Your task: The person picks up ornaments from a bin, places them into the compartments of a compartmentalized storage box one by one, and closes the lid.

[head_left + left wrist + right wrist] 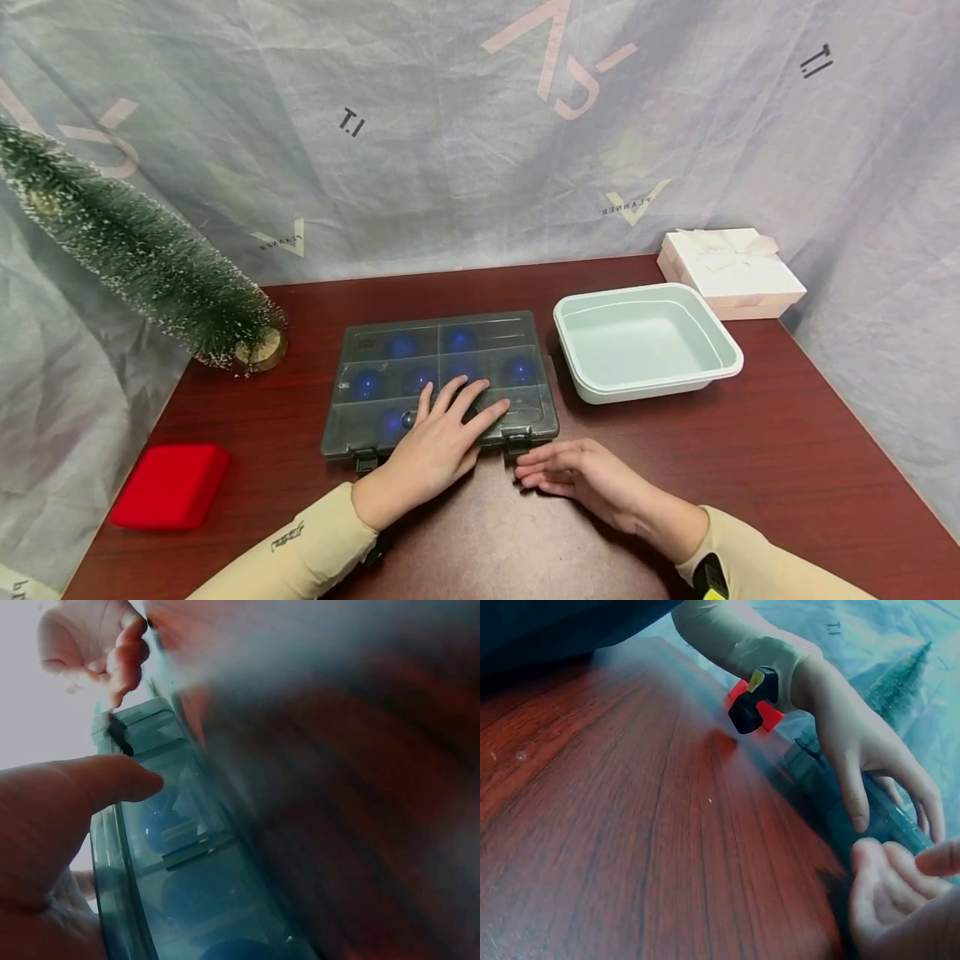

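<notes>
A translucent dark grey compartment box [438, 387] lies flat on the table with its lid down. Several blue balls [367, 383] show through the lid in separate compartments. My left hand [435, 450] rests on the lid near the front edge, fingers spread; its thumb [127, 778] lies along the box's front side in the left wrist view. At the front right corner is a black latch [517, 442], with another latch [366, 460] at the front left. My right hand [592, 483] is beside the right latch, fingers nearly straight and fingertips close to it, with nothing held.
A pale green basin [648, 389] stands right of the box. Behind it sits a white gift box [727, 262] with a ribbon. A red box [172, 486] lies at the left edge, and a small frosted tree [187, 300] leans at the back left. A printed cloth [450, 167] hangs behind the table.
</notes>
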`<control>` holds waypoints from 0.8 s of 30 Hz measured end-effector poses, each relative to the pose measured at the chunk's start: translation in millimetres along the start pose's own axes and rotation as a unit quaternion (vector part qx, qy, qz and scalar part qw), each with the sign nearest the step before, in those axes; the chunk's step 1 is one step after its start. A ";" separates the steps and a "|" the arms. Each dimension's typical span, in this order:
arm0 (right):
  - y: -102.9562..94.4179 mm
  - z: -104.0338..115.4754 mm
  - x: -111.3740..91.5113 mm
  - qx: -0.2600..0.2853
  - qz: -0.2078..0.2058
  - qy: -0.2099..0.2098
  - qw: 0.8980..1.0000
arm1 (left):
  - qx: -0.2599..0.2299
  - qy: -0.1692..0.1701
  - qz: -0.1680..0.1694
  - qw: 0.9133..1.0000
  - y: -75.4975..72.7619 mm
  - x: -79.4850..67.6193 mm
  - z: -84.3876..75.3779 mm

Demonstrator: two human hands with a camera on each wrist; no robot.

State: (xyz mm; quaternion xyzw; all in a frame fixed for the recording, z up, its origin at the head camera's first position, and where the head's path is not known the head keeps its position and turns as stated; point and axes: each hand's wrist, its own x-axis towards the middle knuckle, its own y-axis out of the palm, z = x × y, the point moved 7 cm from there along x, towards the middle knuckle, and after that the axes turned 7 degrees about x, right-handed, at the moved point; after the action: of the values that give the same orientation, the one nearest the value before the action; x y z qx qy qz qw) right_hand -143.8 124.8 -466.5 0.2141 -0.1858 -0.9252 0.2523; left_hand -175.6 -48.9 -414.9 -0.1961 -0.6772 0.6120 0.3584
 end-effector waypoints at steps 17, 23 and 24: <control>26.2 53.0 -6.9 -0.355 0.059 -0.236 0.903 | 0.023 0.003 -0.027 0.999 -1.6 -0.8 -1.6; 32.1 72.0 -1.6 -0.556 -0.032 -0.361 0.748 | 0.029 0.002 -0.032 0.999 -1.2 -1.8 -1.9; 31.9 71.7 0.5 -0.574 -0.042 -0.361 0.733 | 0.029 0.001 -0.032 0.999 -1.1 -1.7 -2.0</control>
State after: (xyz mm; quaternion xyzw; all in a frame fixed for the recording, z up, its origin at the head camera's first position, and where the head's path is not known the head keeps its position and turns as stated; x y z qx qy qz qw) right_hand -167.0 115.8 -392.1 -0.3139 0.3132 -0.8733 0.2020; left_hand -172.8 -48.9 -414.2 -0.1649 -0.6649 0.6192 0.3838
